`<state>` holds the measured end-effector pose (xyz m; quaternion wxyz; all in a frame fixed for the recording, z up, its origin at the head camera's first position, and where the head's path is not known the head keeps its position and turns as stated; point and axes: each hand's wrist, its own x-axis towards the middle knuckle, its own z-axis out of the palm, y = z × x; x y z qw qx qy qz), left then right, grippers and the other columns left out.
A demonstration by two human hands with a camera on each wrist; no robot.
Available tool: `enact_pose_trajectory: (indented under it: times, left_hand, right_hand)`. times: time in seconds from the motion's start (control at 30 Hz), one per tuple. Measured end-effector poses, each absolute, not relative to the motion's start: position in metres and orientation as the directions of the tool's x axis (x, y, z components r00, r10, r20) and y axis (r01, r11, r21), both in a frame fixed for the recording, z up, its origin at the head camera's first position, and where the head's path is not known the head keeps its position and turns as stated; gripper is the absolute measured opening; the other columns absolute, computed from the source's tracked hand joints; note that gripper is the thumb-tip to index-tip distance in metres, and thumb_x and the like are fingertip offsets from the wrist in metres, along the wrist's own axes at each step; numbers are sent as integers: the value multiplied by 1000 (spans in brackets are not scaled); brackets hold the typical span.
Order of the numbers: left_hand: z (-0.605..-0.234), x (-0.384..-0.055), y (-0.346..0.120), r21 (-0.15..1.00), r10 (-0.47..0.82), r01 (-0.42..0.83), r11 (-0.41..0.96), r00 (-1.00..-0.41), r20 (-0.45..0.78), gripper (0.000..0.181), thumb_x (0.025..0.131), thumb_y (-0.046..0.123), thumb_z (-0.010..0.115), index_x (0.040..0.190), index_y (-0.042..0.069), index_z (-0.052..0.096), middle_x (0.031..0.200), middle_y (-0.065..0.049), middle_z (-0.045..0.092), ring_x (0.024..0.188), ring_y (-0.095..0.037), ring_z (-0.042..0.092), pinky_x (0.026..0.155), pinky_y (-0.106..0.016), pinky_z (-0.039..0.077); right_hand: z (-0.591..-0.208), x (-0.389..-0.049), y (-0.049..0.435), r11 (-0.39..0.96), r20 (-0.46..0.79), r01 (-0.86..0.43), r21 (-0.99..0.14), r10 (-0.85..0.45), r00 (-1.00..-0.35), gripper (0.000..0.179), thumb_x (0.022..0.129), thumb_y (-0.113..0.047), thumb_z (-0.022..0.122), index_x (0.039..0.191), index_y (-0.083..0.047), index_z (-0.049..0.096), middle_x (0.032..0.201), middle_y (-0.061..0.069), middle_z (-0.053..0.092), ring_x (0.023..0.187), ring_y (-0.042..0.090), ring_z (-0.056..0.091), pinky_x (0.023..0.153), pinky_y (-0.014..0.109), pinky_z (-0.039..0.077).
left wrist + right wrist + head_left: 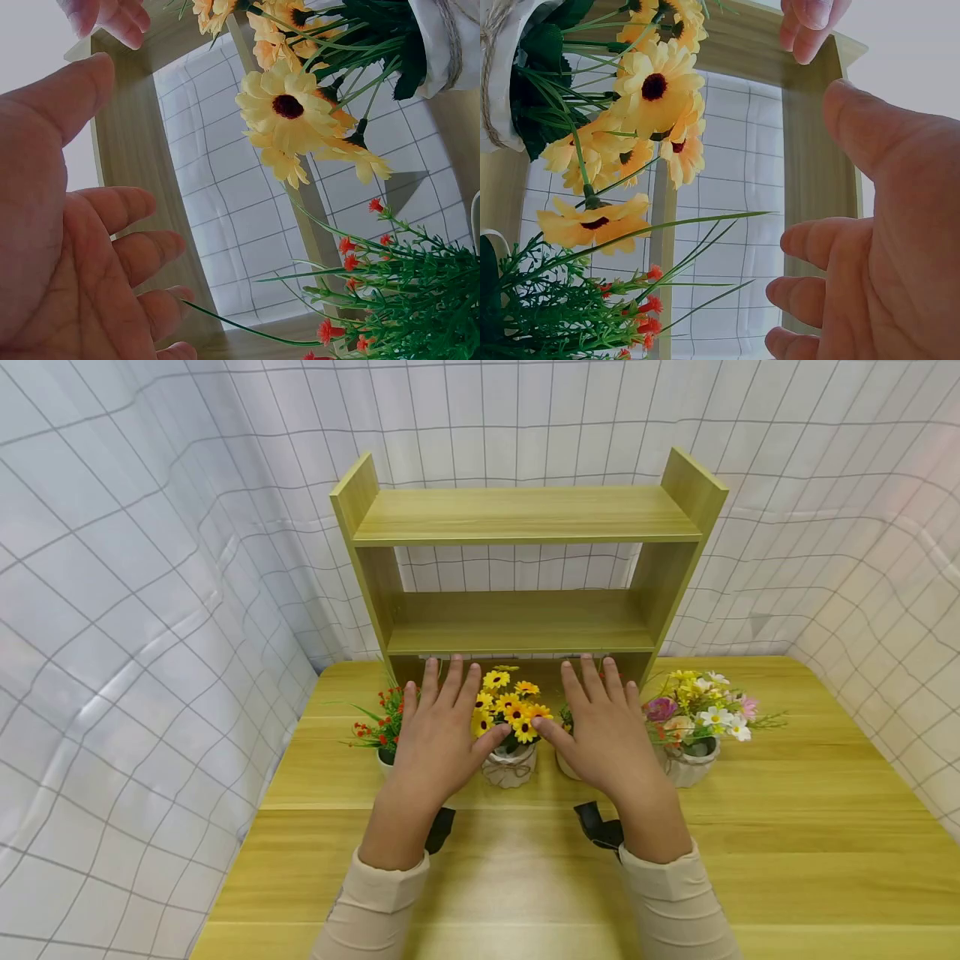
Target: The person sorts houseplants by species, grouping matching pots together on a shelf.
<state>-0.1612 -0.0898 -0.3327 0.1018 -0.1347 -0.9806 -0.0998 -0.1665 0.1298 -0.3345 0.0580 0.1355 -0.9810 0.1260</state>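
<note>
Flanking item: the sunflower pot [510, 766], a small white pot bound with twine, stands on the wooden counter [787, 827] between both hands, in front of the shelf unit.
Blooms: yellow artificial sunflowers [508, 706] with dark centres; the wrist views show thin green stems and soft petals [289, 112] that would bend or crush under a squeeze.
Handling judgement: likely light and top-heavy; the pot wall looks rigid and smooth, the twine band offering some friction. Best hold appears to be the pot body from both sides, below the foliage, never the stems.
Left hand [435, 739]: fingers straight and spread, palm down, thumb pointing toward the pot's left side; holding nothing. Contact with the pot cannot be confirmed.
Right hand [603, 735]: mirror posture, fingers spread, thumb reaching toward the blooms from the right; holding nothing.
Left neighbour: a pot of red-budded greenery [378, 727], partly hidden behind the left hand; its thin sprays [405, 300] lie close to the sunflowers.
Right neighbours: a pot mostly hidden under the right hand, contents not legible; beyond it a mixed bouquet pot [697, 727] with pink, white and yellow flowers.
Shelf unit [525, 568]: two-tier wooden rack just behind the pots, both tiers bare.
Surround: white gridded cloth [150, 568] behind and at the sides.
</note>
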Motion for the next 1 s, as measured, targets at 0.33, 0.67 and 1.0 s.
enact_pose_trajectory:
  times: [0.33,0.67,1.0]
  left_hand:
    - [-332,-159,-92,191,239,285,939,-943,234,85,95,61,52,160,15,20,165,-10,12,151,-33,-4,117,-57,3]
    - [-313,-149,-127,261,260,321,911,-935,240,86,96,59,53,159,13,19,164,-12,11,150,-33,-4,115,-61,7]
    - [-286,-153,-174,372,324,404,836,-909,262,85,98,54,53,158,4,20,163,-18,15,150,-39,2,114,-63,8]
  right_hand:
    - [-335,-165,131,931,166,-286,-226,-253,-953,86,97,-65,41,159,-10,17,164,17,9,150,38,-4,114,63,5]
    - [-335,-158,136,921,172,-296,-254,-258,-951,86,97,-64,42,160,-11,17,165,16,5,150,35,-8,115,61,2]
    - [-335,-151,141,901,203,-323,-289,-272,-941,87,97,-65,41,160,-10,15,165,14,5,150,33,-8,116,60,1]
